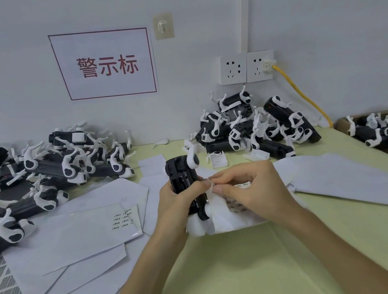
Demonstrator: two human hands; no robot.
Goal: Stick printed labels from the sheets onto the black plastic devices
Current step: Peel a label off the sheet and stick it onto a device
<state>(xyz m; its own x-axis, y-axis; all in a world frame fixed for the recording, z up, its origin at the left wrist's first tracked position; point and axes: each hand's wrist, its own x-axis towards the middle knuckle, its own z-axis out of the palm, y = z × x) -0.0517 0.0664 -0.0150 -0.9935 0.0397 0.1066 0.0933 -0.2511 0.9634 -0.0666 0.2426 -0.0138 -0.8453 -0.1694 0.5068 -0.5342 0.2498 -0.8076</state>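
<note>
The left hand (177, 202) grips a black device (181, 172) upright over the middle of the pale green table (234, 268), fingers curled round its glossy, ribbed plastic body. A curved white part sits at the device's top and a round white piece at its lower end. The right hand (251, 191) meets it from the side, thumb and forefinger pressed together on a small white label (210, 186) right at the device's edge; its other fingers are loosely bent. Beneath that hand lies a curled label sheet (235, 213), smooth white paper with rows of tiny dark print.

More flat sheets (74, 233) overlap to the left, 1 with a shiny backing. 2 tangled heaps of the same black-and-white devices stand against the wall: a left pile (62, 163) and a right pile (248, 125). A cardboard box (340, 123) at the right edge holds more. On the wall hang a red-bordered sign (107, 63) and 2 white sockets (246, 67), 1 feeding a yellow cable (305, 100).
</note>
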